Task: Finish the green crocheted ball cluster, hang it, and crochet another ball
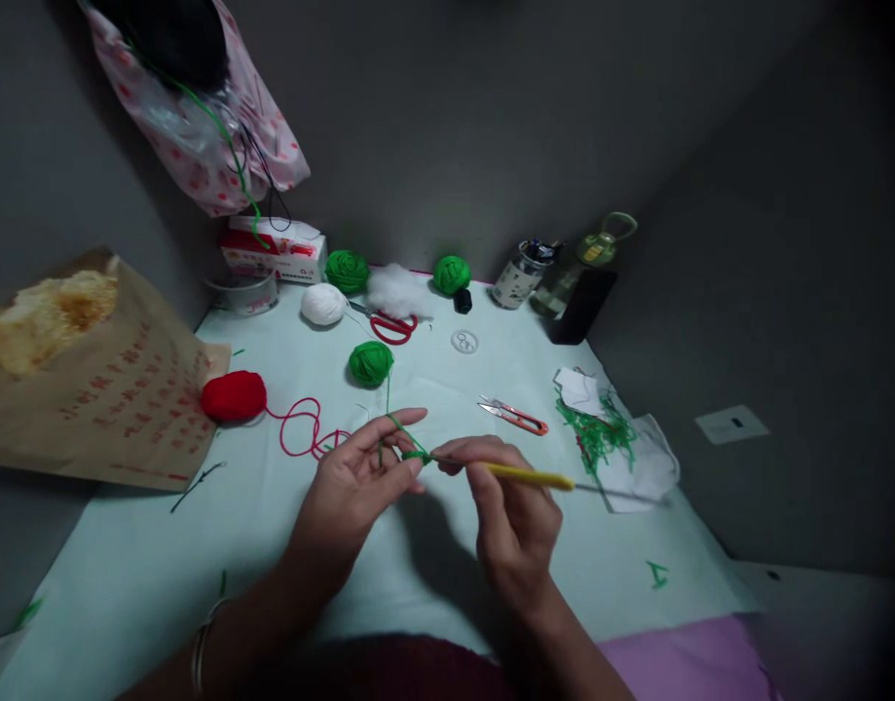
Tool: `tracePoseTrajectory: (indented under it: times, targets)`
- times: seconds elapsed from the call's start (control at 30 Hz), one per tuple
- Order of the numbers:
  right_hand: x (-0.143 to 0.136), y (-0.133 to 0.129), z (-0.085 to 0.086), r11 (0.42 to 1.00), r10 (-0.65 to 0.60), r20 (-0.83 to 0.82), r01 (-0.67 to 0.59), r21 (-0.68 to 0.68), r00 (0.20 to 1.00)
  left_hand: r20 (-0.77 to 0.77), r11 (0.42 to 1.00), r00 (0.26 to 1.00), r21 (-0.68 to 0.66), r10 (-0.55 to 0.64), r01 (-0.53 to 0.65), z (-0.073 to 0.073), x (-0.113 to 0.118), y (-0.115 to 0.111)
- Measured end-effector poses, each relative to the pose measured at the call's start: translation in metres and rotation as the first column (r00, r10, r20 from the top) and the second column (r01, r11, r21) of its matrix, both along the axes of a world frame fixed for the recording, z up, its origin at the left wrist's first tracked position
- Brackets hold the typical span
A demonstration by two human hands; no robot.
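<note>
My left hand pinches a small piece of green crochet work between thumb and fingers. A strand of green yarn runs over its index finger, back to a green yarn ball on the table. In my right hand is a crochet hook with a yellow handle, its bare metal rear end sticking out to the right. The hook's tip meets the green work, where the fingers partly hide it. A cast shadow lies on the table beneath both hands.
Left are a paper bag with flatbread and a red yarn ball. Behind stand white yarn, red scissors, a cup of pens and a bottle. Orange thread snips and green scraps lie right.
</note>
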State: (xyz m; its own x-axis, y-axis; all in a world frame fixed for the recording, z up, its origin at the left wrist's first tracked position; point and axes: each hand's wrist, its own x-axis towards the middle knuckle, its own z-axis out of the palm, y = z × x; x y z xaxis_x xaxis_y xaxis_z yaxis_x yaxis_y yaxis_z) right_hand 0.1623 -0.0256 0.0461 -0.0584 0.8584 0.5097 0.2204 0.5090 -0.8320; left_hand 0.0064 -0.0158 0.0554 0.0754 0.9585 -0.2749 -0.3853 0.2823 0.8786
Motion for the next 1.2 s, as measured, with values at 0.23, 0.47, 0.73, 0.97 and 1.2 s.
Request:
tracePoseTrajectory:
  times: [0.23, 0.47, 0.73, 0.97, 1.2]
  targets:
    - [-0.004, 0.000, -0.010, 0.918, -0.189, 0.403, 0.016, 0.396, 0.896, 0.089, 1.000, 0.996, 0.025, -0.016, 0.014, -0.010, 0.004, -0.002]
    - [-0.001, 0.006, -0.005, 0.999, -0.031, -0.164, 0.030, -0.009, 0.986, 0.391, 0.977, 0.913, -0.126, -0.113, 0.174, -0.004, -0.003, 0.007]
    - [-0.006, 0.007, -0.008, 0.996, -0.057, 0.070, 0.052, 0.077, 0.996, 0.195, 0.996, 0.977, -0.022, -0.084, 0.090, -0.009, 0.004, 0.004]
    - [-0.001, 0.007, -0.006, 0.995, -0.099, -0.078, 0.101, 0.021, 0.992, 0.419, 0.966, 0.905, -0.197, -0.071, 0.167, -0.007, -0.001, 0.008]
    - [-0.003, 0.016, -0.010, 0.969, -0.009, -0.300, -0.066, -0.239, 0.954, 0.149, 0.974, 0.963, 0.028, -0.227, 0.225, 0.006, -0.002, 0.017]
